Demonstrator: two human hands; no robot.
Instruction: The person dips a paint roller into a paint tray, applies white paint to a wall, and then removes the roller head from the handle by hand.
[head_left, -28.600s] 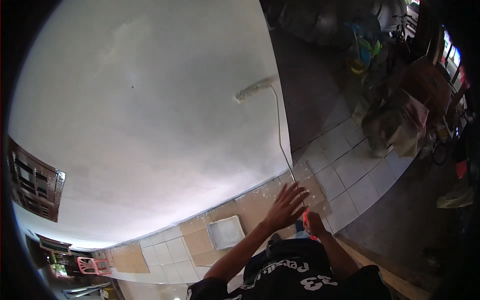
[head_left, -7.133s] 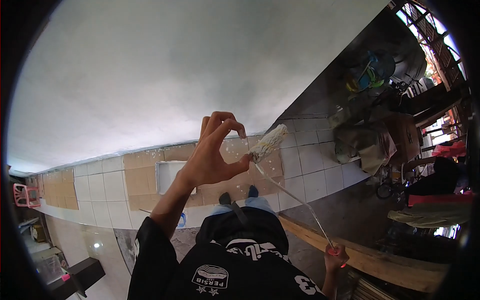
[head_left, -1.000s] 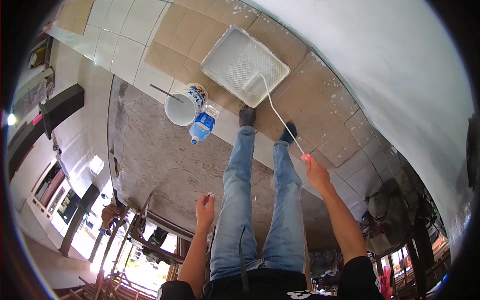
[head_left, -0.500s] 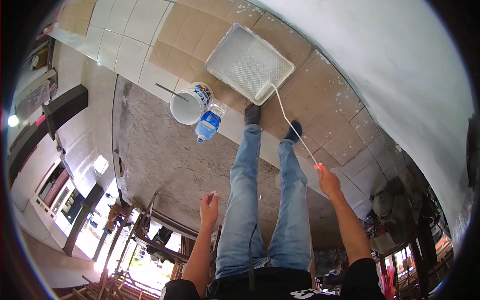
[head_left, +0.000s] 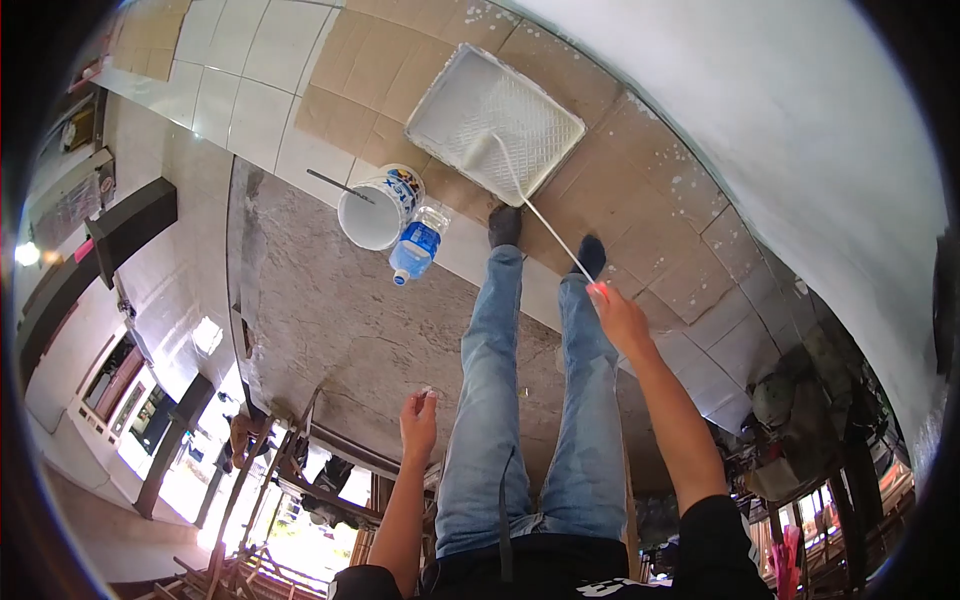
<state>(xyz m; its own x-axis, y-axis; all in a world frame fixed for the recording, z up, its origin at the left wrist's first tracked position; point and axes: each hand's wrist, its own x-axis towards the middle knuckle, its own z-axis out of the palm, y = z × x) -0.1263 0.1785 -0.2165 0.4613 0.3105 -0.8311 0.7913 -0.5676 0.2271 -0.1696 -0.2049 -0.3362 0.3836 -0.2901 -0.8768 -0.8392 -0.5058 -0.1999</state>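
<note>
My right hand (head_left: 624, 318) is wrapped round the red-orange handle of a paint roller (head_left: 545, 222). Its long white rod reaches past my feet to the paint tray (head_left: 425, 140), where the roller head lies on the ridged, white-coated surface. My left hand (head_left: 418, 428) hangs beside my left leg, fingers pinched together. A small pale or clear bit shows at its fingertips, too small to name. Left of the tray stands a white paint bucket (head_left: 372, 218) with a stick (head_left: 340, 185) leaning in it. A plastic bottle with a blue label (head_left: 418, 243) lies or leans beside the bucket.
Paint-spotted cardboard (head_left: 640, 215) covers the tiles under the tray. A white wall (head_left: 800, 130) runs along the right. Rough concrete floor (head_left: 330, 290) drops away on the left. Cluttered items (head_left: 800, 410) stand at lower right, wooden poles (head_left: 270, 480) at lower left.
My right hand has moved forward and left with the paint roller. The roller head has shifted from the tray's near right corner toward its left-middle part. My left hand has barely moved.
</note>
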